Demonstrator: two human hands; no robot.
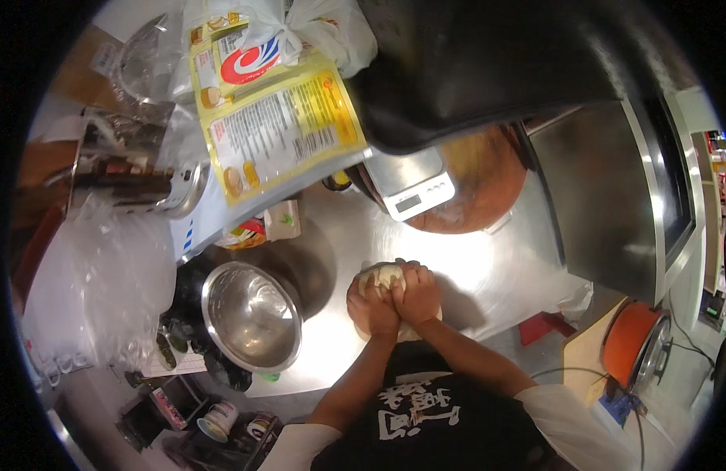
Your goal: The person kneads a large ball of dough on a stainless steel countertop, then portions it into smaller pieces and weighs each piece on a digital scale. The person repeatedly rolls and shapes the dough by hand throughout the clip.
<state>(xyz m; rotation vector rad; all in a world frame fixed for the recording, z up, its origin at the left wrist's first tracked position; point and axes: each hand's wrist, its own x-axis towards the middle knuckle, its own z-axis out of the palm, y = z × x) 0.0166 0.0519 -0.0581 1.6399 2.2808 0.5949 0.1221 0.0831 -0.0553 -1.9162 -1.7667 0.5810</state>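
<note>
A lump of pale dough (387,275) lies on the stainless steel table (333,353), right in front of my black apron. My left hand (371,309) grips its near left side, fingers pressed into it. Close against that hand, my right hand (417,293) wraps over the right side, with fingers curled around the far edge. Part of the dough is hidden beneath both palms. To the left stands a stainless steel bowl (251,321), tilted and without visible contents. Beyond the dough, a white digital scale (419,188) rests on a round reddish-brown surface (486,194).
Yellow printed packaging (286,123) overhangs the far left, above a small food packet (245,234). Clear plastic bags (115,282) crowd the left edge. A dark bulky object (486,65) looms at the top. An orange pot (631,341) stands at right.
</note>
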